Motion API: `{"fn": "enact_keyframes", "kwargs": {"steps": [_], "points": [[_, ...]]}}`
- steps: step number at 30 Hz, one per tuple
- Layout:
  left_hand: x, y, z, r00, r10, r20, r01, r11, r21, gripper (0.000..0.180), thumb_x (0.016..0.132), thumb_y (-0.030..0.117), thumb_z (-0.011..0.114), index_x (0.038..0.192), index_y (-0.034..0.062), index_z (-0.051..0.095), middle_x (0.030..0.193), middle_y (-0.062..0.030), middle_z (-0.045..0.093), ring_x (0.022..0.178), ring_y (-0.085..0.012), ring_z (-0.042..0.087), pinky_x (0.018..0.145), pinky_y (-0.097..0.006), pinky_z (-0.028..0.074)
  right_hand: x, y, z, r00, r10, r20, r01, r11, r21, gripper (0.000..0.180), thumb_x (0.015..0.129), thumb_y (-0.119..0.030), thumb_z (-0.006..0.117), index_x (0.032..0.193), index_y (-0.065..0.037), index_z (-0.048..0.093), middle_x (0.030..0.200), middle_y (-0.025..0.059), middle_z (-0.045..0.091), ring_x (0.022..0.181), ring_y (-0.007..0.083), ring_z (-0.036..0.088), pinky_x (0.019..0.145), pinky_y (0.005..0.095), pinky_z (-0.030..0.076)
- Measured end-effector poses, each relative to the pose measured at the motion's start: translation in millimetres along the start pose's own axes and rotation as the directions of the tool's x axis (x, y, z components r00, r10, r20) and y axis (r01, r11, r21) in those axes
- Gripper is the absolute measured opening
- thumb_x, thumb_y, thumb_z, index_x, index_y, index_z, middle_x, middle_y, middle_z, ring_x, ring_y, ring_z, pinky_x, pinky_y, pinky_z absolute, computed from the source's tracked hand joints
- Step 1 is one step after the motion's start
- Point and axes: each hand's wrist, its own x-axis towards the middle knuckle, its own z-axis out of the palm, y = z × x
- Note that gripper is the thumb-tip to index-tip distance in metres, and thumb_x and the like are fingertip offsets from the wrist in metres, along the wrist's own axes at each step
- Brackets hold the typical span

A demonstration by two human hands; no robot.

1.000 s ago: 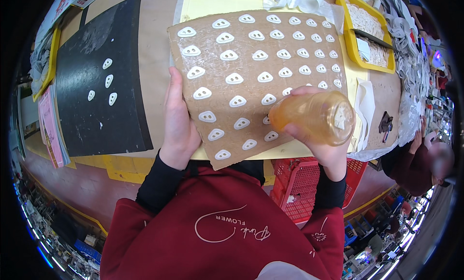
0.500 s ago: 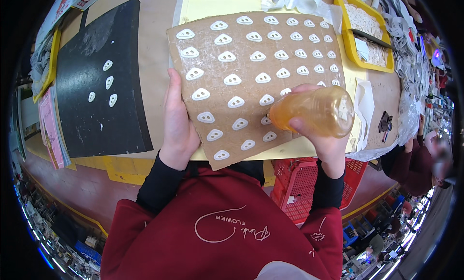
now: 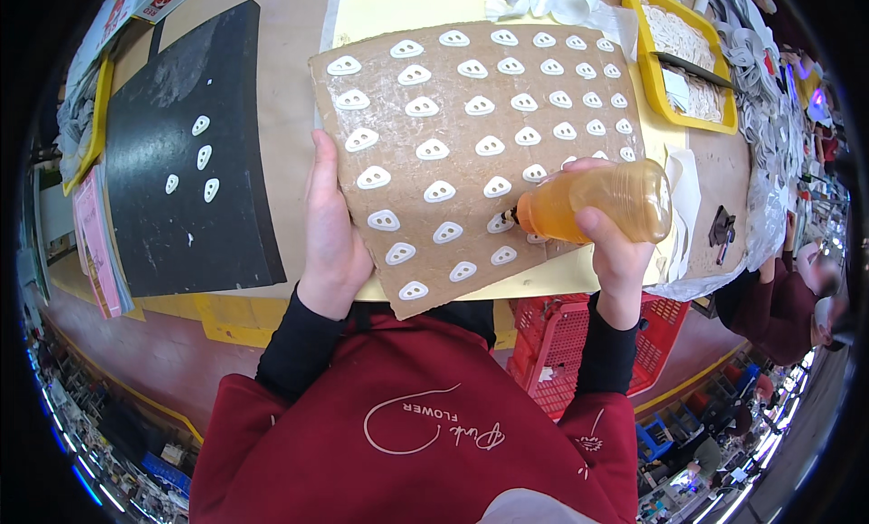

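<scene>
A brown cardboard sheet (image 3: pixel 398 176) carries rows of small white pieces, each rounded-triangular with two holes. My left hand (image 3: pixel 333 230) grips its left edge, thumb up along the side. In my right hand (image 3: pixel 614 243) is a squeeze bottle (image 3: pixel 593 203) of amber liquid, lying nearly sideways with its orange cap and dark nozzle pointing left. The nozzle tip is at a white piece (image 3: pixel 497 223) in the lower middle of the sheet; whether it touches I cannot tell. The bottle and hand hide some pieces on the right.
A black board (image 3: pixel 186 162) with several white pieces stands left. At the upper right, a yellow tray (image 3: pixel 641 80) holds many white pieces, with a dark bar across it. White scraps (image 3: pixel 683 212) lie right of the sheet. A red plastic basket (image 3: pixel 566 361) sits below the table edge.
The bottle has tipped flatter and shifted slightly right, so its orange cap and nozzle now show. The cardboard has moved very slightly left; my left hand keeps its grip.
</scene>
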Motion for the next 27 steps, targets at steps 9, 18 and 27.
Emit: {"fn": "enact_keyframes", "kwargs": {"steps": [9,18,27], "points": [[-2,1,1,1.000,0.004,-0.026,-0.004,1.000,0.000,0.055,0.101,0.046,0.031,0.135,0.0043,0.036,0.129,-0.0138,0.050,0.117,-0.0228,0.054,0.095,-0.039,0.047,-17,18,-18,0.999,-0.019,-0.050,0.022,0.998,0.065,0.046,0.073,-0.011,0.073,0.114,0.002,0.055,0.108,0.0142,0.062,0.097,0.0235,0.062,0.085,0.0346,0.050],[-1,0,0,1.000,0.008,-0.021,-0.008,1.000,-0.015,0.055,0.101,0.046,0.031,0.135,0.0042,0.036,0.128,-0.0140,0.050,0.116,-0.0230,0.054,0.095,-0.039,0.048,-45,24,-7,0.988,-0.156,-0.008,0.156,0.987,0.034,0.065,0.068,-0.027,0.083,0.116,0.005,0.054,0.110,0.0213,0.062,0.101,0.0290,0.062,0.089,0.0390,0.050],[1,0,0,1.000,0.014,0.003,-0.014,1.000,-0.002,0.055,0.101,0.046,0.031,0.135,0.0040,0.036,0.129,-0.0146,0.050,0.116,-0.0237,0.054,0.095,-0.039,0.048,-52,33,0,0.995,-0.099,-0.012,0.094,0.891,0.445,0.075,0.072,-0.043,0.077,0.124,0.003,0.048,0.113,0.0220,0.061,0.102,0.0324,0.062,0.087,0.0425,0.052]]}}
